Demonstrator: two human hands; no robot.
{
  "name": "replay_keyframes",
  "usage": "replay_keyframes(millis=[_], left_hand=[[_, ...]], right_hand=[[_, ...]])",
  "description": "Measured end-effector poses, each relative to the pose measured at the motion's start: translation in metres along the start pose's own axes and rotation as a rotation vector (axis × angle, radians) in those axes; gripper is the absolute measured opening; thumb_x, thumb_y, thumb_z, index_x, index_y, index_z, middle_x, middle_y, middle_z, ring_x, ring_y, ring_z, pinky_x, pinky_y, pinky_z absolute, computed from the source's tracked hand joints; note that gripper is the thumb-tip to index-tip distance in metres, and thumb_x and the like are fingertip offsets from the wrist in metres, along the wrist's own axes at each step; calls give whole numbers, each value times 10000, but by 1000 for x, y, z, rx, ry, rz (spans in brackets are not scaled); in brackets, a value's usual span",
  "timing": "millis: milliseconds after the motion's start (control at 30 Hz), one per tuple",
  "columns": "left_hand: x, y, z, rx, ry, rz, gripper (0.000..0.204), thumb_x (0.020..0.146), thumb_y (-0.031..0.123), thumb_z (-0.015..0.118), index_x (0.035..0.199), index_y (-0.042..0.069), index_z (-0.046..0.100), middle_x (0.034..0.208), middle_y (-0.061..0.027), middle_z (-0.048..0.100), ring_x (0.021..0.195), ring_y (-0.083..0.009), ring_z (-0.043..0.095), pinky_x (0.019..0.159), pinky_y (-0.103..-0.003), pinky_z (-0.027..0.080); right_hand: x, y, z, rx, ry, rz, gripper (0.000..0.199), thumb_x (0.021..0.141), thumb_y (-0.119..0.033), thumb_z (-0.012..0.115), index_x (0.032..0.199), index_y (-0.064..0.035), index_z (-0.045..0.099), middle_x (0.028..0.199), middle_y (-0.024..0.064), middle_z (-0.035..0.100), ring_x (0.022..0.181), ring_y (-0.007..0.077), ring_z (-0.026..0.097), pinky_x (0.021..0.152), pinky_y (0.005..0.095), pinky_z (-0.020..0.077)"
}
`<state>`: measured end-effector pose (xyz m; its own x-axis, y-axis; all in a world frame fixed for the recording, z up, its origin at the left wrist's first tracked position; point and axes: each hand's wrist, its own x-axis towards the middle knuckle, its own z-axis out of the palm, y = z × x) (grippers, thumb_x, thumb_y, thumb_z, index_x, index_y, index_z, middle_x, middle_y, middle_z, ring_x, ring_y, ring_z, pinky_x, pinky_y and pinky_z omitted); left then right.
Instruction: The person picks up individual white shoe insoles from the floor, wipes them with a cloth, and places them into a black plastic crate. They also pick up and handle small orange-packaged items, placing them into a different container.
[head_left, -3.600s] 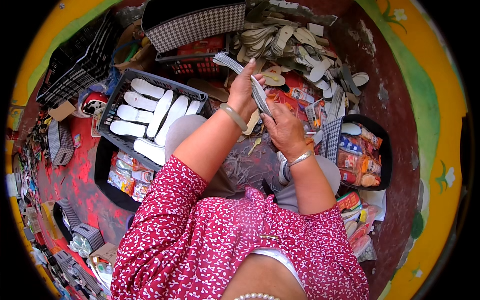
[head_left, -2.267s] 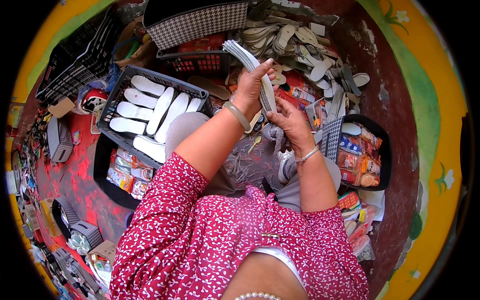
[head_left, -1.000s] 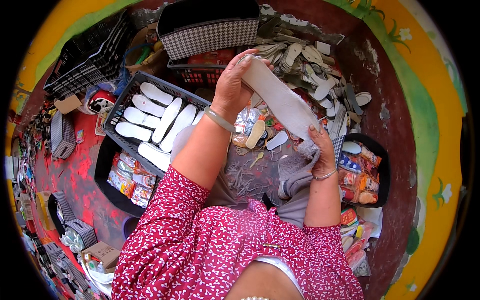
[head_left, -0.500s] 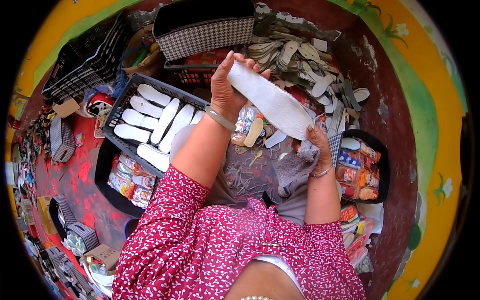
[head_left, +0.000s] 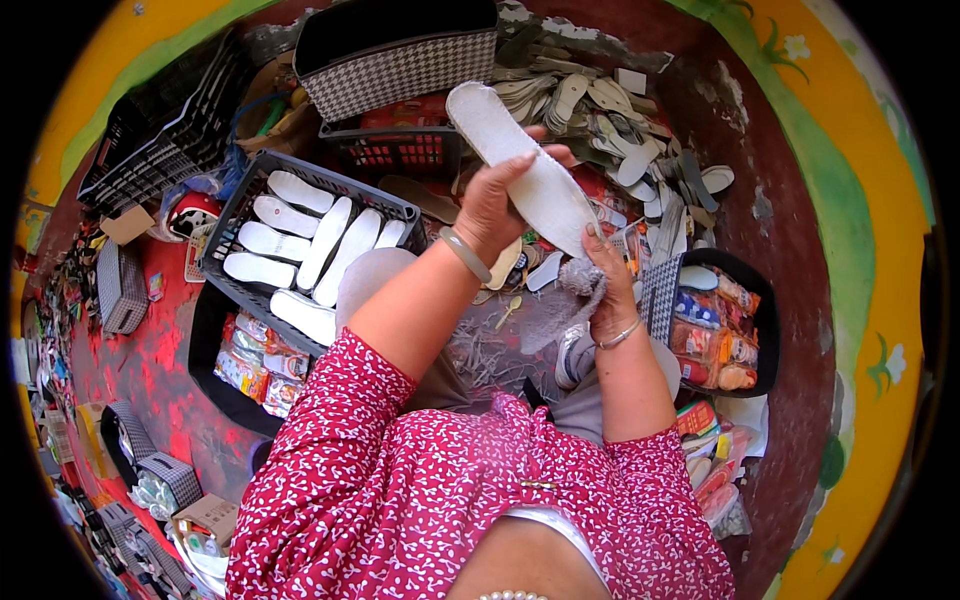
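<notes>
Left of the person's lap, a black plastic crate (head_left: pixel 235 215) on the red floor holds rows of white insoles, and above the lap the left hand (head_left: pixel 497 203) grips the long white fabric insole (head_left: pixel 525 165) around its middle, fingers wrapped over its edge. The insole looks light, thin and bendy, so holding it at the waist with a second hold at the heel seems to suit it best. The right hand (head_left: pixel 608 292), which half a second ago pinched the lower end, now sits just under it, fingers apparently closed on a grey fibrous scrap (head_left: pixel 578 283), and the insole is tilted steeper than before.
</notes>
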<state>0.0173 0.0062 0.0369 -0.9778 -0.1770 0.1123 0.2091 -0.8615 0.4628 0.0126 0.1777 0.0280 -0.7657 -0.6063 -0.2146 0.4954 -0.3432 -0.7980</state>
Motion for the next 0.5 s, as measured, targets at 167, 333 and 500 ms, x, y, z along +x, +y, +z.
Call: replay_keyframes(millis=[167, 333, 500], left_hand=[[1, -12, -3, -26, 42, -62, 452, 753, 186, 598, 1147, 15, 457, 962, -158, 603, 986, -300, 567, 859, -440, 457], [2, -10, -6, -70, -6, -49, 421, 720, 124, 574, 1109, 8, 465, 864, -128, 577, 857, -291, 573, 819, -441, 467], [3, -7, -7, -28, -33, -58, 458, 704, 97, 562, 1139, 3, 454, 893, -141, 583, 877, -298, 575, 833, -447, 463]], right_hand=[[0, 2, 10, 9, -19, 23, 451, 897, -326, 536, 1202, 2, 478, 1065, 91, 593, 912, 159, 599, 763, 273, 491], [-1, 4, 17, -98, -59, -72, 445, 874, -295, 589, 1179, 12, 488, 1026, 66, 592, 873, 120, 579, 747, 246, 473], [0, 7, 14, -125, -9, -166, 392, 864, -245, 607, 1141, 16, 512, 1002, 60, 598, 849, 117, 581, 733, 233, 469]])
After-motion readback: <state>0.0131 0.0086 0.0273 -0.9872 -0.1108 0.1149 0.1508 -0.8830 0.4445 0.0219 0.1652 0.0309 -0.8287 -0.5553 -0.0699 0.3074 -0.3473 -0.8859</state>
